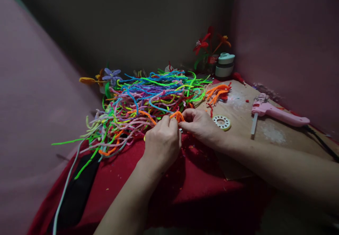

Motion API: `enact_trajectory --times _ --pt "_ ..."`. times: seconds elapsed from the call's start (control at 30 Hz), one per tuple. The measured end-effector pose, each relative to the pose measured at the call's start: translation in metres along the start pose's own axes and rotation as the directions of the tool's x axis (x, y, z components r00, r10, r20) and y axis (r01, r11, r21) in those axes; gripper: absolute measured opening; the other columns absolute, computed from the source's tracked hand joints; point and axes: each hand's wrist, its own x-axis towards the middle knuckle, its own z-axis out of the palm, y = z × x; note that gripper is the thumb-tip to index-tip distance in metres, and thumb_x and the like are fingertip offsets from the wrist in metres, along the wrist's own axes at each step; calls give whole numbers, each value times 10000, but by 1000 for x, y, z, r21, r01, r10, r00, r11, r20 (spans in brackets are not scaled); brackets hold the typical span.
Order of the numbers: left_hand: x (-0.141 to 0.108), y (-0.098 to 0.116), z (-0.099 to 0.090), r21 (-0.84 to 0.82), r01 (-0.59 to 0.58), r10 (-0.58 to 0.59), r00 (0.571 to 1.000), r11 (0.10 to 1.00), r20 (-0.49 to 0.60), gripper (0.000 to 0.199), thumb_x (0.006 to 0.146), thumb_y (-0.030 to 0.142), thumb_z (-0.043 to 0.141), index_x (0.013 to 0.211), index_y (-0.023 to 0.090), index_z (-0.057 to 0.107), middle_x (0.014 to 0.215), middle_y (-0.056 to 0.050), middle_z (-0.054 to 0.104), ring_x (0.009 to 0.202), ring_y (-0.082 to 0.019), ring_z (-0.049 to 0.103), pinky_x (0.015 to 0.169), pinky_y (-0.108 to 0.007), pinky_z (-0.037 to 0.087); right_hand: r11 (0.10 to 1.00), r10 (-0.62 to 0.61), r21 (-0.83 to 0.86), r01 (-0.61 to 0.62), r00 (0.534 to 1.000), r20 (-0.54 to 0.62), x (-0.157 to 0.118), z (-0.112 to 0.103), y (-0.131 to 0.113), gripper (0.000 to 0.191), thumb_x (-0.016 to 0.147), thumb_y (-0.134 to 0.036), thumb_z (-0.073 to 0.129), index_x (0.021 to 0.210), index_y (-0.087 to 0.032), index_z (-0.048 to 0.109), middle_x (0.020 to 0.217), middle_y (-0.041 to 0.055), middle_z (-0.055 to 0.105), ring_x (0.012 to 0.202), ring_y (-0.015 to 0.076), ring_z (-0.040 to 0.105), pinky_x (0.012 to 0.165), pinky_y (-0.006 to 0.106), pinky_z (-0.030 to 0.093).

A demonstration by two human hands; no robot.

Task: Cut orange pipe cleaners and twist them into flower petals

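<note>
My left hand point(164, 141) is closed, its fingertips pinching an orange pipe cleaner point(177, 115) bent into a loop. From the other side, my right hand point(202, 126) grips the same orange piece between thumb and finger. Both hands meet just in front of a large heap of pipe cleaners point(148, 97) in pink, blue, green, purple and orange. A small bundle of short orange pieces point(218, 93) lies beyond my right hand. Something small and shiny shows under the fingertips, too hidden to name.
A pink hot glue gun point(280, 114) with a cord rests on a brown board point(267, 150) at right. Near my right wrist lies a round tape roll point(221, 122). Pipe-cleaner flowers point(112, 76) and a lidded container point(224, 66) stand behind. Red cloth point(122, 189) covers the table.
</note>
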Motion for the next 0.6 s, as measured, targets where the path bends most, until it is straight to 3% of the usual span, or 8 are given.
enact_trajectory --times 0.13,0.23,0.43,0.53,0.6 --pt "-2 6 0 87 4 -3 1000 996 -8 129 828 166 449 719 163 517 685 -56 540 580 -177 551 432 -268 305 997 -21 71 20 1000 20 -1 0 0 17 631 -134 574 628 -142 559 593 -42 519 574 81 444 557 221 359" --pt "-3 8 -1 80 -10 9 1000 997 11 156 841 100 393 754 148 514 696 -66 551 583 -180 561 437 -259 359 982 24 188 -33 999 49 -1 0 3 41 637 -174 588 621 -143 567 570 -42 517 548 81 458 554 225 372" --pt "-4 2 6 -208 -113 89 988 972 -123 274 878 89 372 1149 85 416 918 -114 612 807 -182 613 678 -280 504 943 117 305 -135 990 77 6 -3 12 37 592 -148 614 606 -139 581 548 -37 544 499 73 470 524 222 374" --pt "-2 -3 7 -381 -157 101 981 911 -164 301 854 66 402 1147 126 427 1002 -109 591 928 -176 584 798 -297 495 938 142 313 -150 989 49 8 -5 9 58 592 -151 624 579 -136 569 532 -33 545 478 70 472 507 219 372" --pt "-1 -6 5 -490 -91 5 985 867 -174 259 837 79 440 1081 159 470 970 -79 592 914 -166 586 800 -289 497 944 154 288 -160 987 44 8 -7 5 54 594 -145 623 581 -132 572 512 -31 538 464 73 473 493 220 368"
